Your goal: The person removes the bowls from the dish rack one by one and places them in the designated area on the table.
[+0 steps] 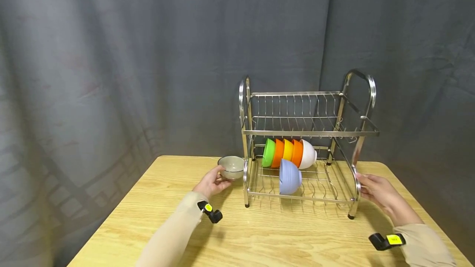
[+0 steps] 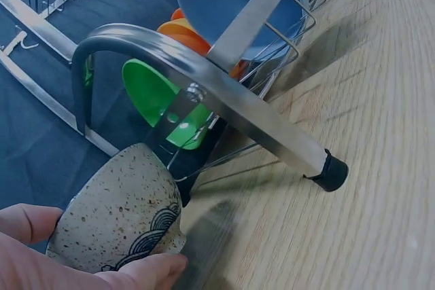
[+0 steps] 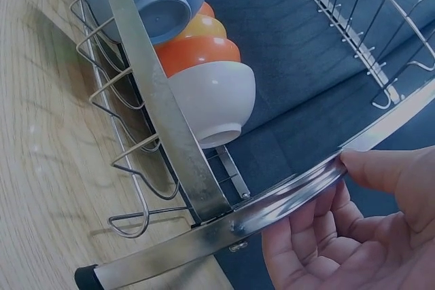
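My left hand (image 1: 212,182) grips a speckled grey ceramic bowl (image 1: 232,165) with a dark rim, just left of the dish rack. Blue wave patterns show on the bowl (image 2: 126,212) in the left wrist view; thumb and fingers pinch its side. My right hand (image 1: 378,195) holds the right front upright of the two-tier metal dish rack (image 1: 309,134), its thumb and curled fingers around the tube. On the lower tier a blue bowl (image 1: 289,177) stands on its side at the front. Behind it, green (image 1: 268,153), orange, yellow and white bowls (image 1: 308,154) are nested sideways in a row.
The rack stands on a light wooden table (image 1: 237,234) near its back edge. Its upper tier has wire slots (image 1: 293,112) and small hooks. A grey curtain (image 1: 200,61) hangs behind the table. Black cameras are strapped on both wrists.
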The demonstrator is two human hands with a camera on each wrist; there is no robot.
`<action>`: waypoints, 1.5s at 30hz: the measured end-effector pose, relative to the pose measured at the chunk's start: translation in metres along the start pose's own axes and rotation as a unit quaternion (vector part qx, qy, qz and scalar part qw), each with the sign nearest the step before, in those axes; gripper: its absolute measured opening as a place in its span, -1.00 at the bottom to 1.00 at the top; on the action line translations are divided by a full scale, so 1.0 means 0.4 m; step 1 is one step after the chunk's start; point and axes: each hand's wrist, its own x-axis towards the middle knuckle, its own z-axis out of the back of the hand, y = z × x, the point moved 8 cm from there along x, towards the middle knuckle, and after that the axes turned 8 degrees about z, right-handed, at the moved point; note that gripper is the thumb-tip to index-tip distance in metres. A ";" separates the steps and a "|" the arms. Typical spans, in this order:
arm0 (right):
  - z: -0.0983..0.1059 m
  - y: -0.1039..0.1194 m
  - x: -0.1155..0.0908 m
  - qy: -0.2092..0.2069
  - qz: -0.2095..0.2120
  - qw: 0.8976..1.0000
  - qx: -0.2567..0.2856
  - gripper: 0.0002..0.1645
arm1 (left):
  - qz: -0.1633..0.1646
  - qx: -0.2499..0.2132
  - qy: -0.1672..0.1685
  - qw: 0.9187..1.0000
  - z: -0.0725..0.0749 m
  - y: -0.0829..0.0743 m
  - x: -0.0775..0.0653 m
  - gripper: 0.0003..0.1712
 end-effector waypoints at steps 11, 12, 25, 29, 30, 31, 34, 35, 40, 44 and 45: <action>0.000 -0.002 0.004 0.000 -0.004 0.999 -0.041 -0.50 | 0.031 -0.058 0.003 0.998 -0.010 0.015 0.017 -0.20; -0.001 -0.003 0.003 0.001 -0.004 0.999 -0.038 -0.52 | 0.034 -0.063 0.005 0.997 -0.009 0.016 0.018 -0.20; 0.003 -0.008 0.001 -0.003 0.005 1.000 0.028 -0.80 | 0.030 -0.050 -0.010 0.998 -0.003 0.008 0.027 -0.19; 0.004 -0.006 0.000 0.000 0.003 0.999 0.033 -0.80 | 0.048 -0.072 -0.013 0.996 0.000 0.013 0.026 -0.19; 0.003 -0.005 0.000 0.002 0.003 1.000 0.030 -0.80 | 0.048 -0.072 -0.014 0.996 0.002 0.013 0.026 -0.19; 0.004 -0.004 0.000 0.003 0.002 1.000 0.027 -0.79 | 0.048 -0.071 -0.014 0.996 0.004 0.013 0.026 -0.20; 0.004 -0.001 0.001 0.006 0.002 1.000 0.005 -0.71 | 0.047 -0.069 -0.015 0.996 0.012 0.016 0.026 -0.25; 0.005 -0.001 0.001 0.005 0.001 1.000 0.002 -0.69 | 0.047 -0.070 -0.014 0.996 0.014 0.017 0.025 -0.26; 0.003 -0.003 -0.001 -0.001 0.002 1.000 0.023 -0.77 | 0.041 -0.064 -0.011 0.997 0.025 0.021 0.019 -0.31; -0.001 -0.006 -0.001 -0.004 0.003 0.999 0.047 -0.81 | 0.032 -0.023 -0.032 0.999 0.035 0.019 0.014 -0.30; -0.002 -0.006 -0.001 -0.002 0.004 0.999 0.039 -0.81 | 0.031 -0.009 -0.039 0.999 0.035 0.018 0.011 -0.28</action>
